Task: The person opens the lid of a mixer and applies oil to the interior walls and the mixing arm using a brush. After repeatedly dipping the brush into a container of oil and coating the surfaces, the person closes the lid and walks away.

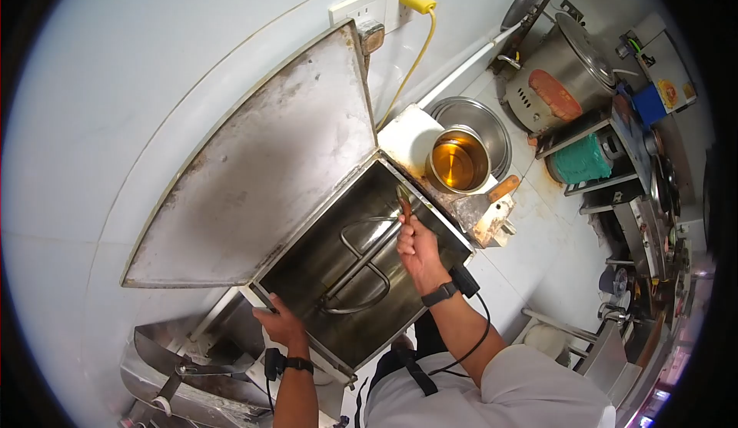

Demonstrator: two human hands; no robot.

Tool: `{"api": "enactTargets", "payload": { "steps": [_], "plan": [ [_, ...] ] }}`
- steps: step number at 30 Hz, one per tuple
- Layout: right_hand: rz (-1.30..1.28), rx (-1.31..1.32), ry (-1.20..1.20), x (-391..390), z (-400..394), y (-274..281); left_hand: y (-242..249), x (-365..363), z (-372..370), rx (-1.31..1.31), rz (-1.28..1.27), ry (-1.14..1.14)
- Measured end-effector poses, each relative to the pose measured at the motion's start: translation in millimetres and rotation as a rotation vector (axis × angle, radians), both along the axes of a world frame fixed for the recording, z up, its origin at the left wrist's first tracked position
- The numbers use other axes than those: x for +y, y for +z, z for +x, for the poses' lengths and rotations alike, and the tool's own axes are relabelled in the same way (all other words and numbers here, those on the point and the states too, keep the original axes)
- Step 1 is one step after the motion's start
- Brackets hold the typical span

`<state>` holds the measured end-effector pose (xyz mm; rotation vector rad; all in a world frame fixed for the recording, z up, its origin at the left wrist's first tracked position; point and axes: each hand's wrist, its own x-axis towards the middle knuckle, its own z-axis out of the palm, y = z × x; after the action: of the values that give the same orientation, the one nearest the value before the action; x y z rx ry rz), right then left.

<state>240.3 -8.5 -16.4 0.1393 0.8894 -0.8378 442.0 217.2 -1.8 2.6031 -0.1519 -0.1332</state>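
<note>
My right hand (419, 250) is closed round the brown handle of a small tool (405, 204), whose head is too small to make out. It is over the open metal tub (307, 263) of a mixer, near the tub's far wall. Inside the tub is a bent metal mixing bar (361, 263). My left hand (283, 324) rests at the near left rim with thumb and fingers apart. The raised mixer lid (269, 167) leans toward the wall. Beyond the tub stands a metal pot (459, 159) with amber liquid in it.
A wooden-handled scraper (503, 189) lies on the ledge beside the pot. Behind it is a wide metal basin (496, 136). A yellow plug (417, 0) with its cord is in the wall socket. A large steel cooker (557, 78) stands at the back right, and another metal machine (154, 359) at lower left.
</note>
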Motion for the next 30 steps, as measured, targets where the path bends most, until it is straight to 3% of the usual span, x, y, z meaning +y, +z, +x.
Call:
{"api": "enactTargets", "payload": {
  "steps": [5, 8, 11, 13, 17, 19, 22, 25, 28, 30],
  "plan": [
    [-0.006, -0.146, -0.040, 22.1, -41.8, 22.2, -6.6, 1.1, 1.6, -0.021, 0.064, 0.030],
    [-0.004, 0.062, -0.051, 47.1, -63.0, 33.0, -18.7, 9.1, 1.2, -0.105, -0.017, 0.005],
    [0.151, 0.213, -0.140, 46.0, -54.0, 3.9, -2.1, 1.0, 1.1, -0.005, 0.045, 0.056],
    [0.085, 0.331, -0.169, 30.0, -34.4, -24.5, -3.1, -0.6, 2.3, 0.030, 0.078, 0.070],
    [0.142, 0.388, -0.127, 23.8, -22.9, -45.1, -11.8, 2.9, 4.8, -0.001, 0.073, 0.060],
    [0.054, 0.606, -0.053, 37.7, -14.7, -46.3, -12.4, 3.0, 5.0, 0.009, 0.046, 0.060],
    [0.177, 0.612, -0.009, 34.0, -8.6, -105.5, -10.5, 2.4, 5.8, 0.038, 0.062, 0.076],
    [0.111, 1.008, 0.558, 25.7, -74.9, -311.5, -4.9, -0.9, 3.3, 0.063, 0.093, 0.100],
    [-0.127, 1.375, 1.154, 29.4, -64.3, -301.3, -7.8, 0.0, 4.5, 0.063, 0.087, 0.094],
    [-0.229, 1.197, 1.164, 27.3, -69.1, -326.4, -14.4, 0.6, 6.6, 0.054, 0.085, 0.087]
  ]
}}
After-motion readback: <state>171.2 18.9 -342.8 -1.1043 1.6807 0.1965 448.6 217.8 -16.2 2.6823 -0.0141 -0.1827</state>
